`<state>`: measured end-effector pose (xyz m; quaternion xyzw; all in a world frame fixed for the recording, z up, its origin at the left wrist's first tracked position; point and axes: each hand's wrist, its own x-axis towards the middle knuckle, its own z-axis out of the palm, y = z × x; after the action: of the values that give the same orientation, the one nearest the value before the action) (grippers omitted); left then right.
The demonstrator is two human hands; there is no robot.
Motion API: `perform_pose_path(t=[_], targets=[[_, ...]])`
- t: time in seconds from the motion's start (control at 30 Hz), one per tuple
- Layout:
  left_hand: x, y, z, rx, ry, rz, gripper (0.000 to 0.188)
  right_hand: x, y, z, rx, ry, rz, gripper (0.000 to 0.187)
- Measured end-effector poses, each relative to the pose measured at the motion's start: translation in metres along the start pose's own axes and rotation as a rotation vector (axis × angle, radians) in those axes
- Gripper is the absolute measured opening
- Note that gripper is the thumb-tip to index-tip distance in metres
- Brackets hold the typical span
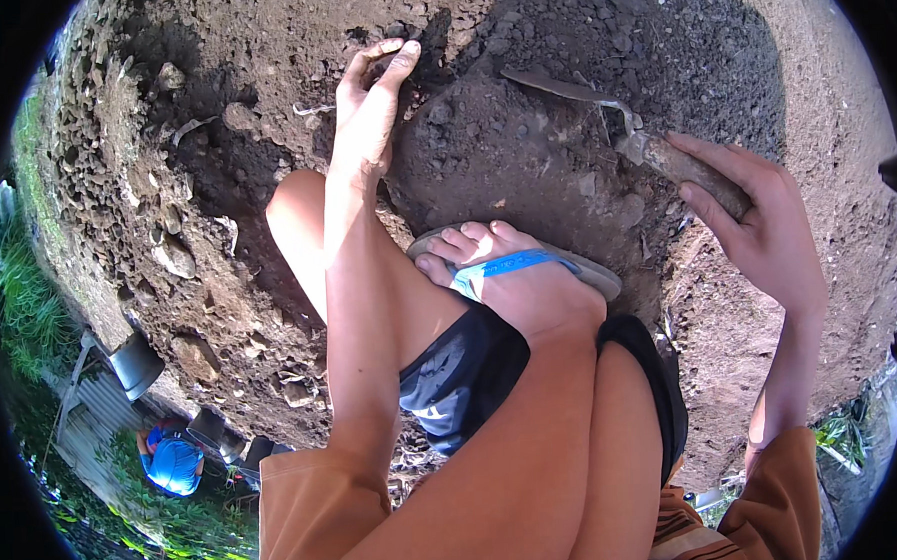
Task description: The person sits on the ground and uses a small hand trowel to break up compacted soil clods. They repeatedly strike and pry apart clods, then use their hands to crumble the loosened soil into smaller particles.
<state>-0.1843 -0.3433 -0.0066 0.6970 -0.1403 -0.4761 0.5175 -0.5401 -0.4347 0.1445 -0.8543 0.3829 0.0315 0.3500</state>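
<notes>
Trowel [653,153] is in the right hand [774,224], fingers and thumb wrapped around the handle, blade over the dug-up dirt [524,167] just beyond the foot [545,301]. Can't tell if the blade's touching the ground. Left hand [364,124] is loosely curled, thumb and fingertips close together; can't tell if anything's pinched in there.

My worry: the tip points toward the left hand's side, so if it skids off a clod it could nick those fingers. A pull back toward the body could catch the bare toes too, since that sandal [518,264] covers basically nothing.

Labels? There's marking on the blue strap and a pale pattern on the shorts [463,379], neither readable for me.
</notes>
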Motion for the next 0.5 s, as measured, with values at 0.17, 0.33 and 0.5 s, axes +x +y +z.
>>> perform_pose_path(t=[0.17, 0.33, 0.5], targets=[[-0.007, 0.011, -0.007, 0.211, 0.026, -0.075, 0.031, 0.017, -0.005, -0.049, -0.161, -0.16, 0.012, 0.044], [-0.009, 0.013, -0.003, 0.473, 0.066, 0.069, 0.039, 0.06, -0.021, -0.043, -0.307, -0.126, 0.038, 0.039], [-0.003, 0.005, 0.018, 0.593, -0.063, 0.394, 0.042, 0.058, 0.001, -0.007, -0.316, -0.046, -0.117, 0.038]])
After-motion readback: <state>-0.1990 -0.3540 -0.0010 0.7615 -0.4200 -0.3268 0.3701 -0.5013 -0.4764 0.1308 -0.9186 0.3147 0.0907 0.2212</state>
